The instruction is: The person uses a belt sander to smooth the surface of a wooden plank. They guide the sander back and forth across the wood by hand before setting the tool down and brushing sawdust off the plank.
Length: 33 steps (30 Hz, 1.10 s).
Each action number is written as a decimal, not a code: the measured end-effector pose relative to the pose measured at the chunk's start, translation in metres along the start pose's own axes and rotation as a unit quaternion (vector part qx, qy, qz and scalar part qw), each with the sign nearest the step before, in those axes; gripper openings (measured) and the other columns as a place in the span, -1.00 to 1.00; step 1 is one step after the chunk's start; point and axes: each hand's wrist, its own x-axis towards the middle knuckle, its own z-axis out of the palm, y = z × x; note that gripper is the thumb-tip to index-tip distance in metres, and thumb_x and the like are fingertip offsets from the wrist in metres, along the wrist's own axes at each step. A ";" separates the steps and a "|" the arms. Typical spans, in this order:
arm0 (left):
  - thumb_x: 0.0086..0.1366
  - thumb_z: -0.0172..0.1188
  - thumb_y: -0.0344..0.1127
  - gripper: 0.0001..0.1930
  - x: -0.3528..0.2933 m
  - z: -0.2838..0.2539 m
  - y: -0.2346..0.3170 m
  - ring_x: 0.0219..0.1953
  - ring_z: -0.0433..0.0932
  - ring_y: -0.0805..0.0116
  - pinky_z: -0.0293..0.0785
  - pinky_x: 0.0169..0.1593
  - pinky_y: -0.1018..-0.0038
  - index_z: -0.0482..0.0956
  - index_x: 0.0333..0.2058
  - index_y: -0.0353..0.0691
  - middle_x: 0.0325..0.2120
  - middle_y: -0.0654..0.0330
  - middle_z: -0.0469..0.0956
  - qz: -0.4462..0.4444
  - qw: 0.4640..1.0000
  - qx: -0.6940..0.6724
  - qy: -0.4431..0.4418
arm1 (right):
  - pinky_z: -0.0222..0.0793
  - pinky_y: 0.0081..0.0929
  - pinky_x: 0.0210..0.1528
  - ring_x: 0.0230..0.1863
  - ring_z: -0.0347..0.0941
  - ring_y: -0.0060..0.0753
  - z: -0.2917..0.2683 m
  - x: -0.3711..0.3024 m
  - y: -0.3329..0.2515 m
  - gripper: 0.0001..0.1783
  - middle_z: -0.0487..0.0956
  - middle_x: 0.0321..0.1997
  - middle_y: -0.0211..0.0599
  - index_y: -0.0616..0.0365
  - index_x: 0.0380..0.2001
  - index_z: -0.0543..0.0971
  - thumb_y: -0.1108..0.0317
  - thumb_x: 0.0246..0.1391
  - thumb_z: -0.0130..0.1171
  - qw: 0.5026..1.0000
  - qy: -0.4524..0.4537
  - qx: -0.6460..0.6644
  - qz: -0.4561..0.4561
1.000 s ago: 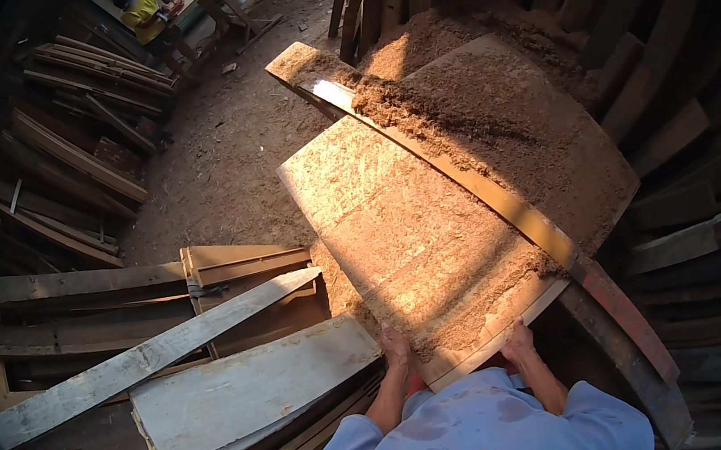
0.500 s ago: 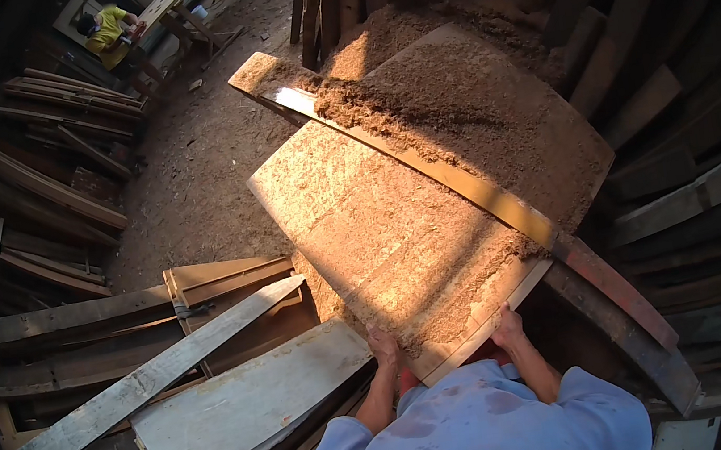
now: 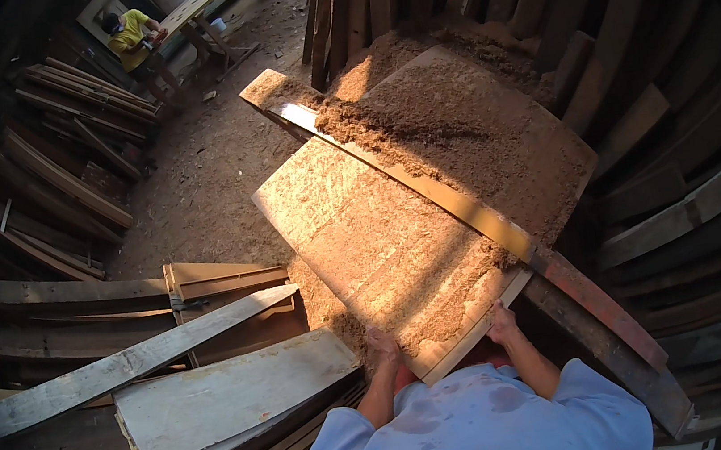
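Note:
A wide, flat wooden board [image 3: 352, 226] lies in front of me, strewn with sawdust [image 3: 429, 126], its near edge close to my body. At that edge's left corner, my left hand [image 3: 382, 345] grips the board, fingers partly out of sight. My right hand [image 3: 501, 322] is closed on the same edge toward its right corner. Across the board runs a long straight bar [image 3: 442, 195], yellow in the middle and reddish at its near right end. Sawdust is heaped along the bar's far side.
Pale planks [image 3: 237, 393] lie stacked at my left, with a narrow whitish plank [image 3: 142, 355] across them. Lumber [image 3: 692, 211] leans along the right side. Far left, a person in a yellow shirt [image 3: 132, 39] works at a long table [image 3: 202, 0]. Wood bits litter the dirt floor [image 3: 194, 187].
My view has shifted a little, so the surroundings sit slightly differently in the picture. Both hands keep hold of the board's near edge; the board and bar show no clear movement relative to each other.

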 end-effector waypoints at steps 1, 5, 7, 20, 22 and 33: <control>0.56 -0.35 0.31 -0.18 0.005 -0.002 -0.002 -0.07 0.56 -0.35 0.42 0.03 -0.05 0.57 0.00 -0.44 -0.13 -0.38 0.61 -0.001 1.000 -0.004 -0.004 | 0.45 0.31 0.22 0.26 0.51 0.06 0.009 -0.006 -0.001 -0.37 0.46 0.35 -0.07 0.23 0.38 0.30 -0.03 0.51 -0.06 0.999 0.007 -0.036 0.019; 0.56 -0.32 0.30 -0.19 0.000 -0.002 0.015 -0.15 0.57 -0.28 0.42 -0.04 -0.05 0.59 -0.10 -0.46 -0.21 -0.34 0.61 -0.029 0.999 0.009 -0.028 | 0.21 0.54 0.35 0.36 0.42 0.19 0.022 -0.019 -0.024 -0.31 0.39 0.45 -0.05 0.13 0.45 0.22 -0.11 0.50 -0.09 0.989 0.047 -0.125 0.057; 0.57 -0.29 0.28 -0.21 -0.014 -0.008 0.035 -0.17 0.57 -0.28 0.41 -0.06 -0.05 0.59 -0.15 -0.48 -0.25 -0.33 0.61 -0.027 0.999 0.026 -0.013 | 0.18 0.58 0.35 0.38 0.40 0.21 0.018 -0.020 -0.030 -0.31 0.38 0.46 -0.05 0.10 0.46 0.21 -0.12 0.50 -0.09 0.987 0.058 -0.137 0.068; 0.59 -0.37 0.26 -0.18 -0.020 -0.031 0.067 0.29 0.41 -0.30 0.32 0.35 0.12 0.43 0.25 -0.50 0.21 -0.38 0.46 -0.019 0.995 -0.049 -0.080 | 0.36 0.49 0.27 0.33 0.48 0.13 0.032 -0.029 -0.027 -0.40 0.50 0.37 -0.12 0.02 0.39 0.31 -0.13 0.54 -0.21 0.985 0.085 -0.123 0.085; 0.59 -0.37 0.24 -0.19 -0.016 -0.030 0.076 0.21 0.48 -0.32 0.39 0.27 0.08 0.49 0.18 -0.51 0.10 -0.40 0.53 -0.016 0.997 -0.034 -0.072 | 0.36 0.48 0.28 0.35 0.45 0.15 0.040 -0.024 -0.028 -0.38 0.48 0.38 -0.08 0.05 0.40 0.29 -0.14 0.54 -0.25 0.989 0.051 -0.112 0.080; 0.58 -0.28 0.11 -0.31 0.016 0.004 0.059 -0.03 0.55 -0.47 0.44 0.02 -0.09 0.59 -0.01 -0.49 -0.14 -0.43 0.61 0.005 0.998 -0.031 -0.056 | 0.30 0.46 0.37 0.41 0.37 0.23 -0.007 0.044 -0.017 -0.24 0.37 0.46 0.04 0.13 0.45 0.24 -0.24 0.52 -0.39 0.988 -0.021 -0.152 0.033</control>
